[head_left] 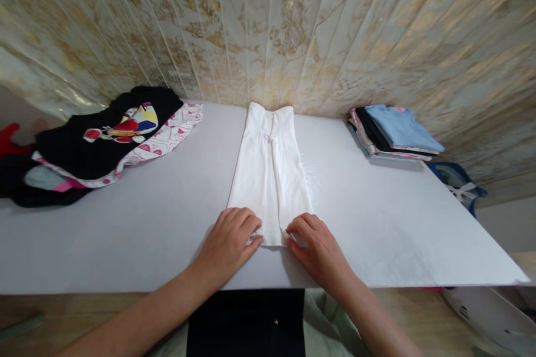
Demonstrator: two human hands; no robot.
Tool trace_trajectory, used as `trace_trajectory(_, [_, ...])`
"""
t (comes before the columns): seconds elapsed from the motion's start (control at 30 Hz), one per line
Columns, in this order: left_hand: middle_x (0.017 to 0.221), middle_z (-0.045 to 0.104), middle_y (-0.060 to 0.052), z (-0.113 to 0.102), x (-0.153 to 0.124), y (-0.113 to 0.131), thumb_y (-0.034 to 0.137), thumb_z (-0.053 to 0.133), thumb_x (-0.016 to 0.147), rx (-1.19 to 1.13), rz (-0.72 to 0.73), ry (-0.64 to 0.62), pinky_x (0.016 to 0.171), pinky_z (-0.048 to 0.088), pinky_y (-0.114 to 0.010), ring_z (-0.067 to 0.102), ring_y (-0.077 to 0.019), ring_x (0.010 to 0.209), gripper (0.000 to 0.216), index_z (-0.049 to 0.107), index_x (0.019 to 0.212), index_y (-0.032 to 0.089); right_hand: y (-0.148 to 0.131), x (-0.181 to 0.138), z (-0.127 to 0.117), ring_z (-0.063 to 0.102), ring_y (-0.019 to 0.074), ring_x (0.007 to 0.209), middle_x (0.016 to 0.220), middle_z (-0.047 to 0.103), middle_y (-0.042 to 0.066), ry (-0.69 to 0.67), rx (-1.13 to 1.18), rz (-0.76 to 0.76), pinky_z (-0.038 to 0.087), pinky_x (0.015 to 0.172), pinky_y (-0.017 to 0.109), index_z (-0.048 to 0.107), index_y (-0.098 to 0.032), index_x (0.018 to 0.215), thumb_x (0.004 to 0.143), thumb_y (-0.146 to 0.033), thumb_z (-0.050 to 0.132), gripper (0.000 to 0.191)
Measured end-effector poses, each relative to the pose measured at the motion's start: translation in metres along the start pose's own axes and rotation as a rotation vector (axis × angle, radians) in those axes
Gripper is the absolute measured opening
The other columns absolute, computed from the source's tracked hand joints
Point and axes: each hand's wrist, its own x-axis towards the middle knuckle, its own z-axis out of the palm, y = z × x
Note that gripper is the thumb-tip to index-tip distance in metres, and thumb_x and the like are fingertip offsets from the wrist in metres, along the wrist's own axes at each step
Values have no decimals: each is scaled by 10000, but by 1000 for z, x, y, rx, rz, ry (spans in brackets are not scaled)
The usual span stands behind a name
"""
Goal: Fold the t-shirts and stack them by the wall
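A white garment (pixel 272 173), folded into a long narrow strip, lies lengthwise on the white table, its far end close to the wall. At the near left corner my left hand (pixel 234 234) pinches the hem between thumb and fingers. My right hand (pixel 312 240) grips the near right corner in the same way, with the fingers curled over the cloth. A small knot or gather shows near the far end of the garment, and a crease runs down its middle. The near edge lies slightly in from the table's front edge.
To the left is a loose heap of clothes, with a black printed garment (pixel 125 134) on top. A stack of folded clothes (pixel 397 131) stands at the back right. Beyond the right edge is a blue item (pixel 458 184). The patterned curtain (pixel 268 28) hangs behind the table (pixel 377 234).
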Motion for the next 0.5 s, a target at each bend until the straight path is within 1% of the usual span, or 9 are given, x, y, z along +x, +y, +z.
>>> trace_trajectory(0.07, [888, 580, -29, 4, 4, 2, 215, 536, 892, 13, -7, 5, 829, 415, -375, 522, -206, 881, 19, 543, 875, 210, -2, -1, 2, 544, 191, 831, 874, 599, 42, 30, -12, 18, 416, 739, 321, 575, -221, 878, 880, -166, 536, 68])
trace_trajectory(0.17, [853, 573, -25, 3, 6, 3, 172, 462, 918, 13, -6, 23, 771, 415, -353, 520, -198, 835, 105, 536, 855, 212, -6, -2, 2, 533, 190, 808, 838, 589, 38, 71, 17, 43, 402, 718, 317, 561, -221, 856, 891, -157, 502, 94])
trace_trajectory(0.33, [827, 579, -28, -4, 9, 10, 191, 431, 944, 21, -13, 110, 755, 417, -350, 530, -195, 810, 143, 551, 868, 208, -15, 2, -1, 520, 189, 782, 808, 572, 38, 161, 50, 43, 393, 712, 322, 541, -217, 841, 901, -178, 493, 87])
trace_trajectory(0.4, [826, 579, -30, -3, 10, 13, 198, 428, 949, 54, -12, 100, 752, 417, -353, 532, -197, 810, 155, 559, 868, 210, -18, 4, 2, 518, 190, 778, 804, 576, 38, 153, 13, 25, 391, 711, 325, 543, -216, 838, 900, -173, 495, 90])
trace_trajectory(0.5, [842, 578, -34, 5, 9, 14, 201, 464, 936, 96, -12, 32, 745, 424, -356, 535, -206, 818, 128, 564, 856, 207, -19, 5, 12, 515, 195, 791, 824, 585, 39, 86, -61, 12, 386, 719, 328, 554, -214, 846, 889, -161, 520, 77])
